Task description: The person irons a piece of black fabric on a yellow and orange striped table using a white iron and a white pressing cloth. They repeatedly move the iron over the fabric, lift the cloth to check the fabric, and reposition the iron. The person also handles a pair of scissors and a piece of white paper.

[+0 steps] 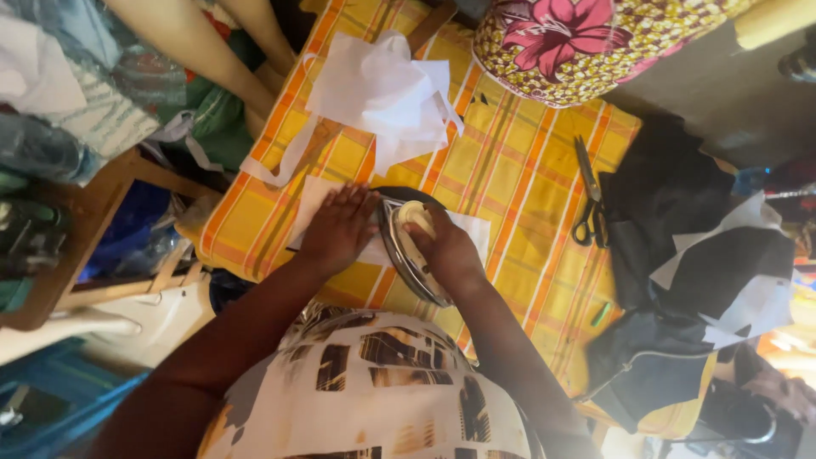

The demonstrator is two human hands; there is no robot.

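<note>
Two hands at work on desk (527, 170) with yellow checked cloth: left hand (340, 225) flat, fingers spread, pressing white fabric piece (319, 200); right hand (446, 246) gripping iron (406, 251) handle, iron resting on same fabric. Scissors (588, 195) lie well right.

Right hand (446, 246) grips an iron (406, 246); left hand (340, 228) flattens white fabric (316, 200).

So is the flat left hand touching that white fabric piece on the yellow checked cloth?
Touching: the head view shows the left hand pressed flat on the white fabric piece.

The right hand (446, 246) hides most of the iron's handle (415, 214).
</note>
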